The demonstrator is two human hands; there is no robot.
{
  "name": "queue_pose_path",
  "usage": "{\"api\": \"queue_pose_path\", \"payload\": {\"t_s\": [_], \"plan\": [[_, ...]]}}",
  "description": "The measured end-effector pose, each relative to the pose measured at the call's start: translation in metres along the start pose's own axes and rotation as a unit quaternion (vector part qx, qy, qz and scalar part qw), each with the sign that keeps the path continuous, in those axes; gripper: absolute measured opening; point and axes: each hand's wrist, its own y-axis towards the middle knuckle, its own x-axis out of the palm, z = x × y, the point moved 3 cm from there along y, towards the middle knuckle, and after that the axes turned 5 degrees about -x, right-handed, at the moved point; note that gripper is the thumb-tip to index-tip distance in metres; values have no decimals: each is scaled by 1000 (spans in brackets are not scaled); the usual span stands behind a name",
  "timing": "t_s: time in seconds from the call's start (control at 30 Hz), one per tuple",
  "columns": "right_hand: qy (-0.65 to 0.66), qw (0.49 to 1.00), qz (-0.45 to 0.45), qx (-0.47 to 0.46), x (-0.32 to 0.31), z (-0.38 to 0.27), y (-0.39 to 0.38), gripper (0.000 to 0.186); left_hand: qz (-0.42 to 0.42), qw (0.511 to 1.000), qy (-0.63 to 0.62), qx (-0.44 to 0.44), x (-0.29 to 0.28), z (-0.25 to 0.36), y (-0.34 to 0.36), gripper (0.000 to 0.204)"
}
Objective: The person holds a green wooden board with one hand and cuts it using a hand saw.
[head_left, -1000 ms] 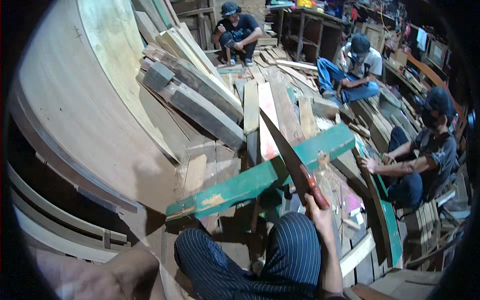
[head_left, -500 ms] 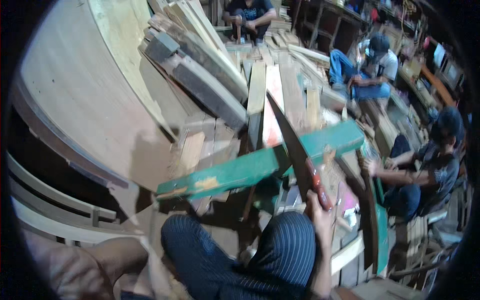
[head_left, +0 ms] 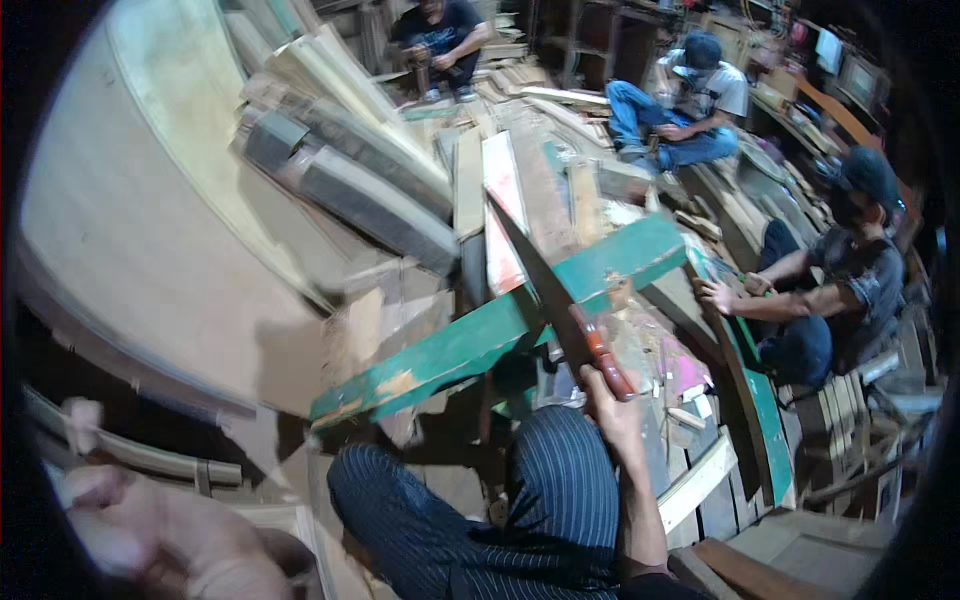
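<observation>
1. The view has tipped down and to the left since a moment ago. The green plank (head_left: pixel 520 315) now sits higher and more to the right in the picture, and the saw (head_left: pixel 545 290) stands steeper across it.
2. The right hand (head_left: pixel 610 410) has stayed closed tight around the saw's red-brown handle, just below the green plank.
3. The left hand (head_left: pixel 150 525) is a blurry shape far to the lower left of the green plank. I cannot tell if it is open or closed, or if it holds anything.
4. The saw has a long dark blade that gets thin toward the tip. The blade crosses the green plank near its middle and points up and away past it.
5. The green plank is long and flat. Its paint is worn, with bare brown spots near its low left end. It slopes up from left to right, right above the person's knee in striped trousers (head_left: pixel 560 490).
6. A white board with red edges (head_left: pixel 503 205) lies behind the green plank, next to the saw tip.
7. Big grey beams (head_left: pixel 350 190) are piled up and to the left of the green plank.
8. A co-worker in a dark cap (head_left: pixel 850 270) sits to the right of the green plank, with a hand on another green-edged board (head_left: pixel 745 400).
9. Two more people sit far behind the green plank among scrap wood.
</observation>
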Motion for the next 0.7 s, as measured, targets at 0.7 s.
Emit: {"api": "queue_pose_path", "payload": {"t_s": [0.7], "plan": [[5, 998, 6, -68, 11, 10, -1, 18, -397, 797, -152, -430, 311, -57, -220, 56]]}}
